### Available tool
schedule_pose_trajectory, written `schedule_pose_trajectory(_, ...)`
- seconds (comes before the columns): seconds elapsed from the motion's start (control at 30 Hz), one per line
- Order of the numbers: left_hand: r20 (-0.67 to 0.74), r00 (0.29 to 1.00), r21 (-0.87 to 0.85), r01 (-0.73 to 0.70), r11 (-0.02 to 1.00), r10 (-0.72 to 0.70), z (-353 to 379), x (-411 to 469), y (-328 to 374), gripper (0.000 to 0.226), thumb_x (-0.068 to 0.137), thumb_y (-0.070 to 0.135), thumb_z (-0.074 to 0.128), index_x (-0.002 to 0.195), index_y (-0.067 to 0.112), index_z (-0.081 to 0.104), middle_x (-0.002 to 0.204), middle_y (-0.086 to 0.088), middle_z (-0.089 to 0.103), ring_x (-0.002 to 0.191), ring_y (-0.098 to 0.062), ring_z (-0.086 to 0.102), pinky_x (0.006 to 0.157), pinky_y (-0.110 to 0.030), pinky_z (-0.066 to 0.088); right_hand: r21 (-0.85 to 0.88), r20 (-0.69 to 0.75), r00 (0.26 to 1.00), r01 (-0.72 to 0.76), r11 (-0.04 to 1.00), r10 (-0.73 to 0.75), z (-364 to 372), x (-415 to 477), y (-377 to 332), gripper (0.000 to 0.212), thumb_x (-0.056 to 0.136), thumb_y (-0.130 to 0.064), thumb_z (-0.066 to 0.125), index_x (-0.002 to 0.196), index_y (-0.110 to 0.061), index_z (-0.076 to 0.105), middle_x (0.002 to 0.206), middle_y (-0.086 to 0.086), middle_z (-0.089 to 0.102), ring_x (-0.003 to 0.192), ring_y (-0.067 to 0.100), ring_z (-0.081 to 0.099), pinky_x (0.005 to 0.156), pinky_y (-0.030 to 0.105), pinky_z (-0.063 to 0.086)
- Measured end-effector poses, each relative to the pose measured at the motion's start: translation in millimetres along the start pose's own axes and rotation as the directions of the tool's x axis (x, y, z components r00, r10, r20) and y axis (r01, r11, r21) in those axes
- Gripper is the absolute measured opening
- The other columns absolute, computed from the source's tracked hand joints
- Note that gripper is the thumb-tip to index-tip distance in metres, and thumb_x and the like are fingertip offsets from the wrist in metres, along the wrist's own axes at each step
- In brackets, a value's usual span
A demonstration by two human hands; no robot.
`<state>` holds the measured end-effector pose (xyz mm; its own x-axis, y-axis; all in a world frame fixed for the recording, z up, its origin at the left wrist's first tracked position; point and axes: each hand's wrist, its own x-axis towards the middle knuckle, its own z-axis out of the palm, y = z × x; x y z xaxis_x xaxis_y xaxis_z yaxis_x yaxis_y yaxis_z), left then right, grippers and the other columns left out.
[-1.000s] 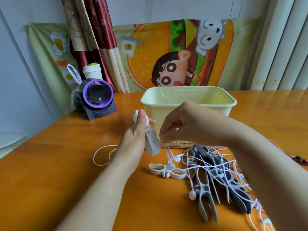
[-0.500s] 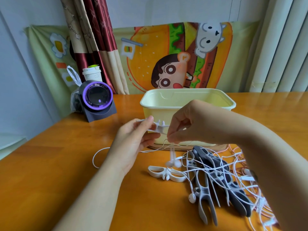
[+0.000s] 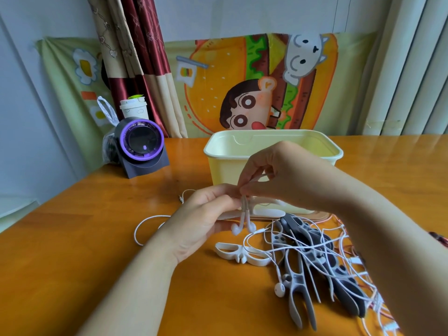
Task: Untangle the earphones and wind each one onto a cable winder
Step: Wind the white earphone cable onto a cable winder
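My left hand [image 3: 206, 221] grips a white cable winder [image 3: 268, 210] held level above the table. My right hand [image 3: 278, 177] pinches the white earphone cable at the winder's middle. Two white earbuds [image 3: 242, 226] dangle just below that spot, and the cable's loose end [image 3: 150, 224] loops over the table to the left. Another white winder [image 3: 242, 255] lies flat in front. A tangle of white earphone cables [image 3: 322, 258] is draped over several grey and dark winders [image 3: 300, 294] on the right.
A pale yellow tub [image 3: 274, 151] stands behind my hands. At the back left sits a dark device with a purple ring [image 3: 141, 146], with a plastic bag and a paper cup [image 3: 134, 109] behind it. Orange cables trail at the far right edge.
My left hand turned the white winder from upright to level and lowered it. My right hand brought the cable to its middle, and the two earbuds now hang beneath it.
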<state>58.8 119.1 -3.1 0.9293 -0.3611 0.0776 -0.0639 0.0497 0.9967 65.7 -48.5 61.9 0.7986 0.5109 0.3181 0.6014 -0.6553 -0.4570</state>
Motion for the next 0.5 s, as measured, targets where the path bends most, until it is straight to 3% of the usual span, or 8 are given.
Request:
schedule_pose_trajectory(0.13, -0.027, 1.000, 0.079, -0.008, 0.997, 0.010, -1.1, 1.0, -2.1, 0.040, 0.073, 0.030, 0.067, 0.106, 0.007, 0.068, 0.095, -0.011, 0.073, 0.094, -0.030, 0.070, 0.079, -0.033, 0.057, 0.017, -0.042, 0.999, -0.008, 1.000, 0.009, 1.6, 1.3, 1.3, 0.007, 0.080, -0.017, 0.072, 0.083, -0.023, 0.074, 0.078, -0.014, 0.070, 0.069, -0.012, 0.059, 0.059, 0.004, 0.041)
schedule_pose_trajectory(0.27, -0.053, 0.999, 0.100, -0.002, 0.995, 0.008, -1.2, 0.6, -0.4, 0.032, 0.073, 0.027, 0.068, 0.100, 0.009, 0.068, 0.081, -0.004, 0.073, 0.074, -0.019, 0.071, 0.069, -0.025, 0.055, 0.027, -0.069, 0.998, -0.001, 1.000, 0.003, 3.8, 1.7, -0.2, 0.009, 0.081, -0.014, 0.071, 0.083, -0.022, 0.074, 0.074, -0.017, 0.067, 0.069, -0.015, 0.057, 0.060, 0.002, 0.040)
schedule_pose_trajectory(0.5, -0.077, 0.997, 0.148, 0.015, 0.989, -0.004, -2.5, 0.2, -0.4, 0.037, 0.068, 0.031, 0.071, 0.099, 0.011, 0.069, 0.079, -0.003, 0.073, 0.078, -0.019, 0.071, 0.083, -0.035, 0.058, 0.046, -0.101, 0.995, 0.019, 0.999, -0.014, 7.5, 2.7, -3.1, 0.007, 0.082, -0.010, 0.071, 0.082, -0.016, 0.074, 0.061, -0.019, 0.058, 0.055, -0.015, 0.052, 0.052, 0.001, 0.035)
